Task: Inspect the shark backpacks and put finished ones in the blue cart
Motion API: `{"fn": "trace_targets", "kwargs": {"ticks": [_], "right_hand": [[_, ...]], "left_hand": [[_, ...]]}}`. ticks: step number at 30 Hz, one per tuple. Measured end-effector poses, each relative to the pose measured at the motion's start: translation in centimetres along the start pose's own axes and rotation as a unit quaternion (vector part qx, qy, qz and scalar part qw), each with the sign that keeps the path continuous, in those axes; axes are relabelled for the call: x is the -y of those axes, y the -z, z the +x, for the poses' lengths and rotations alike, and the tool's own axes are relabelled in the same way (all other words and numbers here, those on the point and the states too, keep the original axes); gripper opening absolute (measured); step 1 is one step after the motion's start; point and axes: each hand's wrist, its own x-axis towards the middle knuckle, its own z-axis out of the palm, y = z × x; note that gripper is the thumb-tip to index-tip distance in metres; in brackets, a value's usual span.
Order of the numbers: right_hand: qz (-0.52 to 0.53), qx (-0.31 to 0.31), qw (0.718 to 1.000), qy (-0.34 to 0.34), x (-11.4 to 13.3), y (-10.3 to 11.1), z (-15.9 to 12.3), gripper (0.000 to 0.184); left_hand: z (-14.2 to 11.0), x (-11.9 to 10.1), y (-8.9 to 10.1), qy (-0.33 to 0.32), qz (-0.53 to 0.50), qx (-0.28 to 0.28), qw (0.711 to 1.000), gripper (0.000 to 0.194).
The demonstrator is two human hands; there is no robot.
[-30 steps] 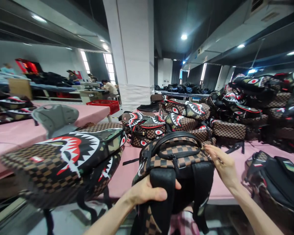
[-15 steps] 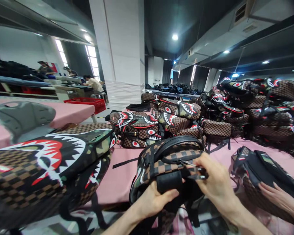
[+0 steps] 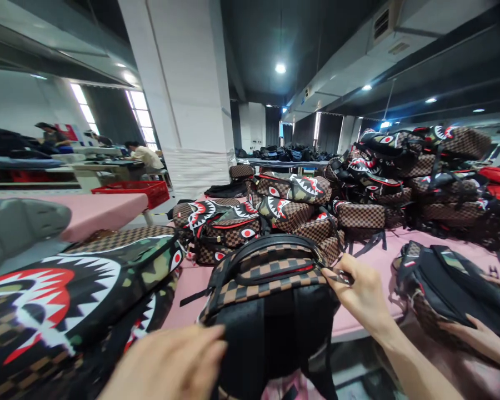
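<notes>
A brown-and-black checked backpack (image 3: 270, 289) stands in front of me on the pink table, its black back panel and straps towards me and its carry handle on top. The zip at its top is partly open, with a red edge showing. My right hand (image 3: 358, 283) is closed at the right end of that zip, with the dark scissors (image 3: 345, 276) in its fingers; their blades are mostly hidden. At the lower left, my left hand (image 3: 170, 361) is in front of the backpack's left side, smeared by motion. Whether it touches anything is unclear.
Left of me lies a large shark-mouth backpack (image 3: 79, 294). More backpacks are piled at the table's back (image 3: 291, 194) and right (image 3: 433, 166). On the right, a co-worker's hands (image 3: 479, 339) touch another backpack (image 3: 450, 294). A grey chair (image 3: 25, 228) and red crate (image 3: 150, 191) stand left.
My left hand has let go of the black strap and moved left and down. The backpack now sits more upright, its back panel showing. My right hand has moved up to the zip end.
</notes>
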Motion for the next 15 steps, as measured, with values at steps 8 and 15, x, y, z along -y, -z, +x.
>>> {"fn": "trace_targets", "kwargs": {"ticks": [8,15], "right_hand": [[-0.038,0.039,0.998,0.015,-0.7,0.0,0.8,0.015],[0.016,0.089,0.996,0.002,-0.8,-1.3,3.9,0.008]], "left_hand": [[4.8,-6.7,-6.8,-0.125,0.159,0.008,0.979,0.031],[3.9,-5.0,-6.3,-0.172,0.151,0.009,0.973,0.033]]}}
